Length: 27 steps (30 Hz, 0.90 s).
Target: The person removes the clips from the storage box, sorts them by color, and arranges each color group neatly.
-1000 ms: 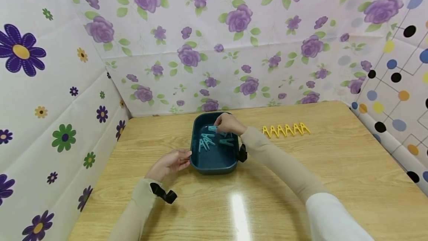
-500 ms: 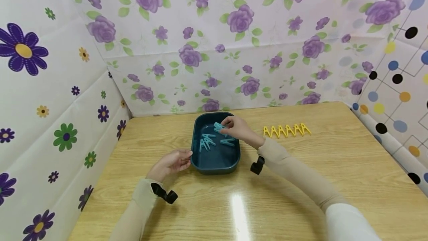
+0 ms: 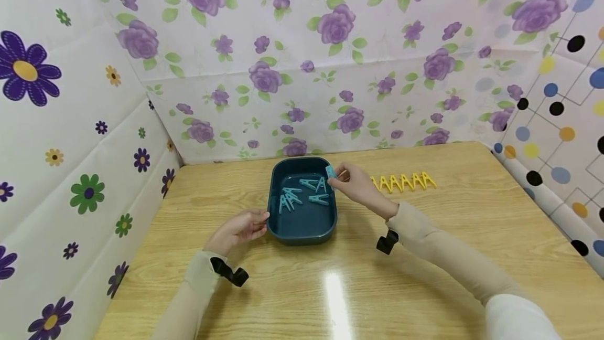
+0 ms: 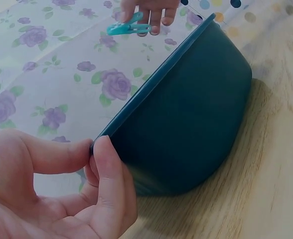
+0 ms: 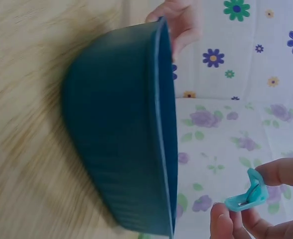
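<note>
A dark teal plastic basin (image 3: pixel 302 235) stands on the wooden table, with several light-blue clothespins (image 3: pixel 291 198) lying on its floor. My left hand (image 3: pixel 240 229) pinches the basin's left rim between thumb and fingers, plainly so in the left wrist view. Above the basin's right rim, my right hand (image 3: pixel 360 187) pinches one light-blue clothespin (image 5: pixel 248 194) between thumb and fingertips. In the left wrist view that clothespin (image 4: pixel 126 27) shows beyond the far rim. Yellow clothespins (image 3: pixel 403 182) form a row right of the basin, the leftmost partly hidden behind my right hand.
The wooden table (image 3: pixel 453 240) reaches to a flower-printed cloth (image 3: pixel 264 114) at the back. More patterned cloth hangs along both sides. A black strap (image 3: pixel 230 272) with a small mount sits on each wrist.
My right hand has risen out of the basin and moved right, taking a light-blue clothespin with it. The left hand keeps its hold on the rim, and the basin stays in place.
</note>
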Motion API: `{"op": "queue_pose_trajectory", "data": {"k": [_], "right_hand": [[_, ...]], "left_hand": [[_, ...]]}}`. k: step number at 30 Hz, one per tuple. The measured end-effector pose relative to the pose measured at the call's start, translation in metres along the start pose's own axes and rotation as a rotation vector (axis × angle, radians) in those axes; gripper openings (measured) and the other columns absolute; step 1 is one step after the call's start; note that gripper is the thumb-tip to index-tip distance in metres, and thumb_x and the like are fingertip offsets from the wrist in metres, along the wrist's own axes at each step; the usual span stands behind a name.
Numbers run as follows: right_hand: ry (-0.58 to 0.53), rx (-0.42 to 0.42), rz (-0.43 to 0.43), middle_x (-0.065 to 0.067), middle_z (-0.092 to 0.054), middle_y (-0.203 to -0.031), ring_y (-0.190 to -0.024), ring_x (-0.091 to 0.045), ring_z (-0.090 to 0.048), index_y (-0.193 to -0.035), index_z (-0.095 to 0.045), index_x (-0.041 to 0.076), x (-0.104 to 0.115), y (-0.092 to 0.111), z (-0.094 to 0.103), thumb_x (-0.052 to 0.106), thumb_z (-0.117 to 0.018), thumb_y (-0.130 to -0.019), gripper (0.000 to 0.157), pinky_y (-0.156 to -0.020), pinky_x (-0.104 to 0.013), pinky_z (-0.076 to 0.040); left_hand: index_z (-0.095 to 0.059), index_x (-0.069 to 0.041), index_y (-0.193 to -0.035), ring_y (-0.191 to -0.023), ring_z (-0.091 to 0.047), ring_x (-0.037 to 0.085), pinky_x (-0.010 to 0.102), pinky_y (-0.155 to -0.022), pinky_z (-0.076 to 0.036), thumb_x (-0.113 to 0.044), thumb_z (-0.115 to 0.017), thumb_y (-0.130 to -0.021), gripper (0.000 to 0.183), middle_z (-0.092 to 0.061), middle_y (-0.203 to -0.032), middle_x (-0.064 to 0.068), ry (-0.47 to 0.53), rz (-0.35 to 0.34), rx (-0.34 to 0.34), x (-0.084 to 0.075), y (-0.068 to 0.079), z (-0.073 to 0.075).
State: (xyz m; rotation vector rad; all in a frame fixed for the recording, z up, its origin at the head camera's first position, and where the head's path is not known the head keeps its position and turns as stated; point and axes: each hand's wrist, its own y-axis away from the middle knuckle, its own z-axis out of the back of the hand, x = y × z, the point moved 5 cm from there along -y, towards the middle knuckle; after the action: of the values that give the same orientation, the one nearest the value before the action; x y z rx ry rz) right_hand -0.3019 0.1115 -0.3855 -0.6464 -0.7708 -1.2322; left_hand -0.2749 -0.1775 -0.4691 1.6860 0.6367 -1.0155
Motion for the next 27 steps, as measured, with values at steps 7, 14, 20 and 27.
{"op": "queue_pose_trajectory", "data": {"k": [7, 14, 20, 27], "right_hand": [[0.049, -0.036, 0.005, -0.008, -0.06, -0.088, -0.07, -0.017, -0.053, -0.099, -0.052, 0.009, -0.013, 0.009, 0.01, 0.034, -0.06, -0.087, 0.029, -0.058, -0.027, -0.043], [0.092, -0.063, -0.023, -0.009, -0.059, -0.086, -0.067, -0.017, -0.052, -0.097, -0.051, 0.008, -0.03, 0.013, 0.02, 0.032, -0.06, -0.088, 0.027, -0.055, -0.026, -0.042], [0.14, -0.032, -0.049, -0.01, -0.058, -0.087, -0.066, -0.017, -0.051, -0.094, -0.051, 0.007, -0.044, 0.017, 0.024, 0.031, -0.059, -0.088, 0.027, -0.055, -0.026, -0.042], [0.164, -0.006, -0.092, -0.01, -0.059, -0.081, -0.064, -0.016, -0.053, -0.09, -0.053, 0.006, -0.052, 0.019, 0.026, 0.03, -0.061, -0.086, 0.025, -0.052, -0.026, -0.042]], "left_hand": [[-0.036, 0.004, -0.131, -0.068, -0.055, 0.005, 0.018, -0.069, -0.051, -0.012, -0.05, -0.094, 0.043, -0.056, -0.08, -0.003, 0.029, 0.012, 0.024, -0.001, 0.0, -0.002], [-0.03, 0.002, -0.132, -0.067, -0.053, 0.005, 0.019, -0.071, -0.051, -0.013, -0.048, -0.095, 0.044, -0.053, -0.078, -0.005, 0.017, 0.001, 0.044, -0.004, 0.003, -0.003], [-0.04, -0.003, -0.117, -0.07, -0.053, 0.007, 0.021, -0.071, -0.051, -0.013, -0.051, -0.094, 0.027, -0.054, -0.079, -0.005, 0.066, -0.009, 0.043, -0.002, 0.002, -0.005], [-0.045, -0.007, -0.108, -0.069, -0.056, 0.007, 0.022, -0.072, -0.051, -0.013, -0.05, -0.094, 0.015, -0.059, -0.078, -0.005, 0.084, -0.025, 0.062, -0.003, 0.0, -0.006]]}}
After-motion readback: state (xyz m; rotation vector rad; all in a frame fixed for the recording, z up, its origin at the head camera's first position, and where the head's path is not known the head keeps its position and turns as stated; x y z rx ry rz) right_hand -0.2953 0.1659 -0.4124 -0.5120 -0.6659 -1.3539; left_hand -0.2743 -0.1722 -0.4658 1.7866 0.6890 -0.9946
